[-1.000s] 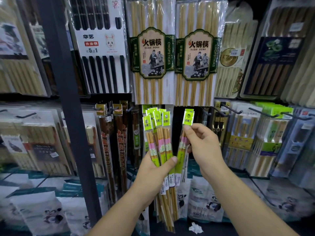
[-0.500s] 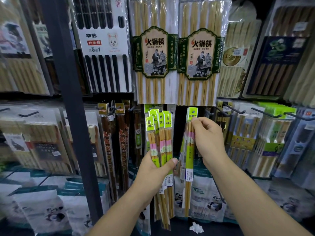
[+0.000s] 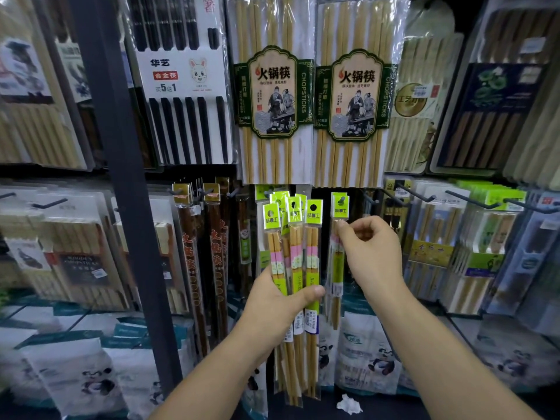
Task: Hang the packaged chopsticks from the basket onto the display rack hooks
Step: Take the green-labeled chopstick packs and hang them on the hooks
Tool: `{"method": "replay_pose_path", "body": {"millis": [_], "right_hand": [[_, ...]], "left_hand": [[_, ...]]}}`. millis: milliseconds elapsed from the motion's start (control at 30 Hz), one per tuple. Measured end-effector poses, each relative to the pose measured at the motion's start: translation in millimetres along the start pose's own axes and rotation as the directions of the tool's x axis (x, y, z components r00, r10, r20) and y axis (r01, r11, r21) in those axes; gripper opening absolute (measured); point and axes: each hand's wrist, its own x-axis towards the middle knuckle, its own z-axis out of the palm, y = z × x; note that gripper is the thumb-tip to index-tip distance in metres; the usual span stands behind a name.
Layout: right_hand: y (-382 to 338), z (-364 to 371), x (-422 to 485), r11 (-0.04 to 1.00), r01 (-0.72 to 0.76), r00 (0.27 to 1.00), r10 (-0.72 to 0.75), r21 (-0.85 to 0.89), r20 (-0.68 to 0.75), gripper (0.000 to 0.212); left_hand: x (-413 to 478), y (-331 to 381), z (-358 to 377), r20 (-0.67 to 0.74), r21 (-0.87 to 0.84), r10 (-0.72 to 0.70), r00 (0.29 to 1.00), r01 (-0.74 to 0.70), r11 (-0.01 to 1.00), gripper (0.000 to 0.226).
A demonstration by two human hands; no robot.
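Centrally, bundle of chopstick packets [image 3: 295,253] gripped by curled fingers [image 3: 312,291] of left hand [image 3: 272,310]; single packet [image 3: 337,268] pinched by right hand [image 3: 374,253], green header [image 3: 340,204] just above the fingertips [image 3: 344,226].

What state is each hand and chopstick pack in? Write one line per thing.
Left hand, grips the bundle of packs.
Bundle of packs, upright, fanned, unhung.
Right hand, pinches the single pack below its header.
Single pack, upright at hook height; hooked or not, unclear.
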Motion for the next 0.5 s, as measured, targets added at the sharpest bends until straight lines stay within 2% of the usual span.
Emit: {"method": "replay_pose_path", "body": {"millis": [67, 167, 267, 500], "right_hand": [[-6, -1, -5, 0.998, 0.045, 0.999, -0.046, 0.049, 0.028, 0.02], [-13, 0, -14, 0.984, 0.084, 0.981, -0.11, 0.158, 0.161, 0.021], [-15, 3, -17, 0.987, 0.113, 0.964, -0.136, 0.113, 0.228, 0.019], [-22, -3, -4, 0.979, 0.023, 0.989, -0.051, 0.201, 0.139, 0.024]], "left_hand": [[0, 2, 2, 0.001, 0.001, 0.014, 1.0, -0.014, 1.0, 0.044], [0, 4, 4, 0.024, -0.015, 0.046, 0.999, -0.046, 0.999, 0.04], [-1, 4, 7, 0.04, -0.023, 0.054, 0.998, -0.053, 0.998, 0.041], [-3, -1, 2, -0.026, -0.052, 0.02, 0.999, -0.022, 0.998, 0.037]]}}
